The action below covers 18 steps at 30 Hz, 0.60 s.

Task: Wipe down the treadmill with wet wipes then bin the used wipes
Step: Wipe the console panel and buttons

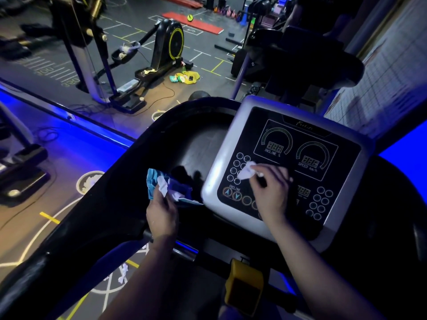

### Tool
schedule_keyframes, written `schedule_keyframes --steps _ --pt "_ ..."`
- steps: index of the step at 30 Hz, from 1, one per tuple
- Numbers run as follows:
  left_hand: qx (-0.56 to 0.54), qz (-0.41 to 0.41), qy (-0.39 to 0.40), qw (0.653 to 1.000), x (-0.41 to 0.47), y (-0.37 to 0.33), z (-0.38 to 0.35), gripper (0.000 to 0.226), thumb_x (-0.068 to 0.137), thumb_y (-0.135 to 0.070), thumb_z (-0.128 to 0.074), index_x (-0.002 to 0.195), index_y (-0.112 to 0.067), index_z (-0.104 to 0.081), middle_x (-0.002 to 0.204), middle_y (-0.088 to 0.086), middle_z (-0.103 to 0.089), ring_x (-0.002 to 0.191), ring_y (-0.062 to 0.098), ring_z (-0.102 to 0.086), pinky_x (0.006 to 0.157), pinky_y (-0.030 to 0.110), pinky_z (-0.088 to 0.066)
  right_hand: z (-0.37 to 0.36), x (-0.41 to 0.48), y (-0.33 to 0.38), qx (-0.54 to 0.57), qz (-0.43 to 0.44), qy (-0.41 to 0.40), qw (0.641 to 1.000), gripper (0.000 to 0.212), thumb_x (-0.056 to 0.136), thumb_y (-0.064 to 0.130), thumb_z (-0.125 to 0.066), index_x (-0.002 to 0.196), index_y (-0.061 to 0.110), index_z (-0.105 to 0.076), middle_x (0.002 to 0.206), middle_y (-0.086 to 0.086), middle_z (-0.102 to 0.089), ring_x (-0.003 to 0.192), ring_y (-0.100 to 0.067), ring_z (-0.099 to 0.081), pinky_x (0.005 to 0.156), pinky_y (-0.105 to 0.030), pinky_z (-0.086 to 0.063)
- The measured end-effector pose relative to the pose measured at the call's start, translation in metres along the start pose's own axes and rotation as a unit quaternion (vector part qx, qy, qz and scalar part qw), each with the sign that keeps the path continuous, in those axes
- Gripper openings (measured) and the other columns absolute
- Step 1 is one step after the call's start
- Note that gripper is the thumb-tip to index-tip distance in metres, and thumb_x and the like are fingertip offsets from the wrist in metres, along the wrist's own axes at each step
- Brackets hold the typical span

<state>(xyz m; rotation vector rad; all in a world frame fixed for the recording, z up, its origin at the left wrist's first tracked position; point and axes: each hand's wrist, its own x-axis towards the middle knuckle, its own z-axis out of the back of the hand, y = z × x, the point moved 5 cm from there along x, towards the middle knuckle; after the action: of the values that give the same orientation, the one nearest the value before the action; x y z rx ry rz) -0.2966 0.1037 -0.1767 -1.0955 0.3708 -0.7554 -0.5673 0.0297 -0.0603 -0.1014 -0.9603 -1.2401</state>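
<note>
Gym treadmill console (344, 162): right hand (271, 195) pinches wipe (246, 172) on its left buttons (236, 163); unwiped area likely lies rightward, nearer that hand. Left hand (161, 213) grips pack (153, 184) just beside console.

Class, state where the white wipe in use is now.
Head view, right of centre: the right hand pinches the white wipe against the console panel, on its left button column, above the INCLINE arrows; the left hand holds the blue wipe pack further left.
</note>
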Motion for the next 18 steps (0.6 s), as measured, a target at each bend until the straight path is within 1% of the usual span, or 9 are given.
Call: schedule_keyframes --steps 2,4,7,8,10,12,14,16,18 --pt "0.002 0.001 0.002 1.0 0.0 0.0 0.0 0.024 0.103 -0.013 -0.053 0.123 -0.002 -0.061 0.089 0.024 -0.068 0.083 0.045 -0.064 0.074 0.047 -0.05 -0.001 0.015 -0.003 0.018 -0.007 -0.01 1.0 0.019 0.078 0.005 -0.079 0.095 0.015 -0.077 0.101 0.004 -0.074 0.089 -0.021 -0.055 0.077 -0.028 -0.042" --pt "0.007 0.002 0.002 1.0 0.0 -0.001 0.0 0.026 0.103 -0.015 -0.053 0.125 -0.003 -0.061 0.091 0.026 -0.069 0.084 0.046 -0.065 0.075 0.049 -0.051 -0.009 0.014 0.001 0.026 0.018 0.011 0.999 0.02 0.077 0.0 -0.08 0.094 0.011 -0.077 0.099 0.0 -0.073 0.087 -0.022 -0.055 0.075 -0.024 -0.044" --pt "0.014 0.006 0.001 1.0 0.0 -0.002 0.0 0.028 0.102 -0.015 -0.054 0.126 -0.002 -0.06 0.095 0.03 -0.069 0.087 0.048 -0.065 0.076 0.049 -0.05 -0.023 -0.015 0.013 0.016 0.084 0.061 0.994 0.018 0.076 0.002 -0.079 0.09 0.014 -0.077 0.098 0.002 -0.072 0.085 -0.023 -0.058 0.075 -0.031 -0.048" --pt "0.013 0.006 0.002 1.0 0.001 -0.002 0.0 0.027 0.102 -0.015 -0.054 0.125 -0.001 -0.06 0.095 0.031 -0.068 0.087 0.049 -0.065 0.076 0.049 -0.049 -0.026 -0.028 0.018 0.014 0.098 0.078 0.992 0.017 0.077 0.006 -0.077 0.089 0.017 -0.077 0.098 0.006 -0.072 0.086 -0.022 -0.059 0.075 -0.035 -0.048" --pt "0.014 0.004 0.002 1.0 0.0 -0.002 0.0 0.027 0.102 -0.014 -0.054 0.125 -0.001 -0.06 0.094 0.03 -0.068 0.087 0.048 -0.065 0.075 0.048 -0.048 -0.024 -0.051 0.028 0.017 0.101 0.094 0.99 0.017 0.077 0.012 -0.072 0.087 0.025 -0.077 0.099 0.014 -0.072 0.085 -0.019 -0.061 0.073 -0.038 -0.045" --pt "0.016 0.0 0.0 1.0 -0.001 -0.001 0.0 0.028 0.102 -0.015 -0.054 0.126 -0.002 -0.06 0.094 0.029 -0.068 0.086 0.047 -0.065 0.075 0.048 -0.049 -0.017 -0.061 0.03 0.031 0.075 0.087 0.993 0.02 0.077 0.012 -0.069 0.089 0.027 -0.077 0.1 0.017 -0.072 0.085 -0.017 -0.061 0.072 -0.038 -0.045" --pt "0.015 0.0 -0.001 1.0 -0.001 -0.001 0.0 0.027 0.102 -0.015 -0.053 0.125 -0.002 -0.06 0.092 0.028 -0.067 0.084 0.047 -0.065 0.074 0.049 -0.049 -0.004 -0.061 0.025 0.063 0.029 0.066 0.995 0.022 0.079 0.012 -0.067 0.096 0.024 -0.077 0.101 0.013 -0.072 0.086 -0.019 -0.061 0.074 -0.037 -0.047" --pt "0.014 0.001 -0.002 1.0 -0.001 -0.001 0.0 0.028 0.103 -0.016 -0.052 0.125 -0.002 -0.061 0.092 0.028 -0.067 0.084 0.046 -0.064 0.074 0.049 -0.049 0.009 -0.056 0.014 0.099 -0.039 0.047 0.993 0.03 0.082 0.012 -0.069 0.11 0.021 -0.075 0.105 0.006 -0.072 0.092 -0.018 -0.062 0.081 -0.031 -0.049" --pt "0.015 -0.004 -0.001 1.0 -0.001 -0.002 0.0 0.03 0.103 -0.015 -0.051 0.128 -0.003 -0.061 0.091 0.027 -0.067 0.083 0.046 -0.064 0.074 0.048 -0.048 0.02 -0.052 0.003 0.129 -0.118 0.045 0.984 0.043 0.083 0.007 -0.073 0.122 0.026 -0.07 0.112 0.004 -0.07 0.102 -0.016 -0.064 0.087 -0.027 -0.05"
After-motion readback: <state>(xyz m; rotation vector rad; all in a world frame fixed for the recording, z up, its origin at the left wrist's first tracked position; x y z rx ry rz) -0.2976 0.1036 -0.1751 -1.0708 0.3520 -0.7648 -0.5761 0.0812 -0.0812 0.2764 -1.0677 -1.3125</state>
